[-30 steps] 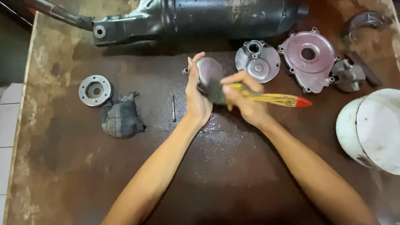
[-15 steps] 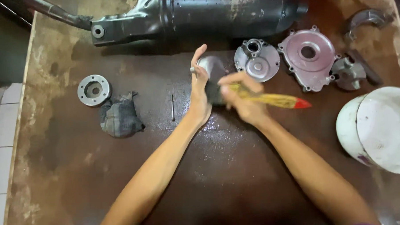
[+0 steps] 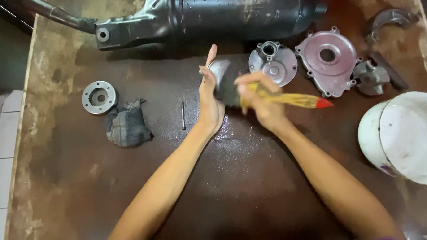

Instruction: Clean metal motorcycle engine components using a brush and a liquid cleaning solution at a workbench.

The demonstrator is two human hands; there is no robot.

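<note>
Left hand (image 3: 211, 99) cups a grey metal part (image 3: 223, 82) from the side, fingers up, holding it just above the wet brown table (image 3: 253, 180); right hand (image 3: 261, 99) is clenched on a yellow brush (image 3: 288, 99) with a red handle tip, bristle end against the part; hand looks blurred; behind them a black engine case (image 3: 228, 13); right of the part, a round cover (image 3: 273, 63), a larger cover (image 3: 327, 61), a small hub (image 3: 370, 76); white bucket (image 3: 403, 137) at right edge; far left a ring flange (image 3: 99, 96), a grey rag (image 3: 127, 124) just beside it, a thin pin (image 3: 183, 115) near the left wrist
</note>
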